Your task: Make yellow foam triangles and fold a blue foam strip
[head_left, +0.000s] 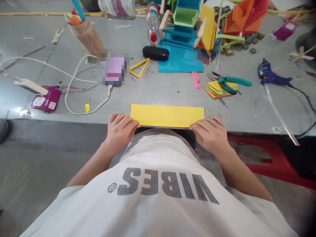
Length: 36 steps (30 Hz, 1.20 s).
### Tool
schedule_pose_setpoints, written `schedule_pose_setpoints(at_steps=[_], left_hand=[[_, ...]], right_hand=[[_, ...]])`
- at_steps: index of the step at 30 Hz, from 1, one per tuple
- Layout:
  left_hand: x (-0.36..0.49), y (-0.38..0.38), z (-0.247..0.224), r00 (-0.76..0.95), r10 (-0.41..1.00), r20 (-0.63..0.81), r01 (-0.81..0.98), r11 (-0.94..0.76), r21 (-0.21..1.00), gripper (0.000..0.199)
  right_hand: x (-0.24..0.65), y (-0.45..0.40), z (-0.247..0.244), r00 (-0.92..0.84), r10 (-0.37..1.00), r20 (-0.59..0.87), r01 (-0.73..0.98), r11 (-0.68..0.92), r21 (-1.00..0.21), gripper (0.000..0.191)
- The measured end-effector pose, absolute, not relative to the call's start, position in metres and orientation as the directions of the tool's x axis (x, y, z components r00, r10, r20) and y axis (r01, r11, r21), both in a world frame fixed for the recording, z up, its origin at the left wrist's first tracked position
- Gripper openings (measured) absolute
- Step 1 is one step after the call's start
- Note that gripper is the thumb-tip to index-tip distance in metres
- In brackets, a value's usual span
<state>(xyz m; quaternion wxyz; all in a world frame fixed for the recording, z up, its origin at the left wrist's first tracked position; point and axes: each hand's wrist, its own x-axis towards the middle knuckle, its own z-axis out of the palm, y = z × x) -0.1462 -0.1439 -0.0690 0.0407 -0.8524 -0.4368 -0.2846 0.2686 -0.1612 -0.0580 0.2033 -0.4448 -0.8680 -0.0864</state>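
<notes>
Head: yellow paper (pixel 167 116) in two-handed grip (pixel 122 129)

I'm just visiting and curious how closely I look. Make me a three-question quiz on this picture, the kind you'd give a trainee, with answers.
1. True or false: the person's left hand and right hand are at opposite ends of the flat, rectangular yellow paper sheet.

2. Which hand is nearer the blue, pistol-shaped plastic glue gun?
A) Left
B) Right

3. Which tool lies on the stack of small multicoloured paper sheets?

Key:
1. True.
2. B.
3. The metal pliers with curved teal-and-black handles.
</notes>
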Motion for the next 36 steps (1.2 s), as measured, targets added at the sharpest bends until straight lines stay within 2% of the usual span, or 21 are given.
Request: schedule_pose_setpoints(at_steps=[5, 10, 14, 17, 21, 25, 28, 31, 36], left_hand=[[-0.137, -0.137, -0.053, 0.361, 0.85, 0.384, 0.796, -0.495, 0.348, 0.024], [-0.134, -0.127, -0.047, 0.313, 0.903, 0.293, 0.815, -0.414, 0.405, 0.022], [-0.136, -0.12, -0.046, 0.286, 0.927, 0.242, 0.825, -0.366, 0.43, 0.023], [-0.135, -0.118, -0.043, 0.268, 0.943, 0.196, 0.828, -0.329, 0.454, 0.026], [-0.131, -0.119, -0.034, 0.243, 0.963, 0.114, 0.853, -0.268, 0.448, 0.027], [-0.129, -0.121, -0.031, 0.228, 0.969, 0.095, 0.86, -0.246, 0.446, 0.027], [-0.129, -0.121, -0.032, 0.231, 0.967, 0.109, 0.861, -0.256, 0.44, 0.026], [-0.128, -0.121, -0.032, 0.234, 0.966, 0.113, 0.864, -0.26, 0.432, 0.026], [-0.127, -0.122, -0.032, 0.221, 0.968, 0.119, 0.865, -0.251, 0.434, 0.025]], right_hand=[[0.267, -0.154, -0.054, -0.454, 0.77, 0.448, 0.819, 0.559, -0.131, 0.026], [0.268, -0.147, -0.044, -0.391, 0.865, 0.313, 0.832, 0.478, -0.282, 0.026], [0.272, -0.143, -0.037, -0.363, 0.901, 0.237, 0.85, 0.425, -0.312, 0.027], [0.273, -0.143, -0.032, -0.344, 0.913, 0.218, 0.88, 0.395, -0.265, 0.028], [0.256, -0.15, -0.022, -0.374, 0.884, 0.28, 0.903, 0.416, -0.109, 0.013], [0.213, -0.158, -0.025, -0.56, 0.74, 0.373, 0.798, 0.602, 0.003, 0.03], [0.176, -0.158, -0.04, -0.667, 0.636, 0.387, 0.696, 0.718, 0.019, 0.039], [0.15, -0.153, -0.055, -0.727, 0.568, 0.385, 0.624, 0.781, 0.027, 0.047], [0.134, -0.147, -0.068, -0.757, 0.517, 0.4, 0.587, 0.806, 0.068, 0.048]])
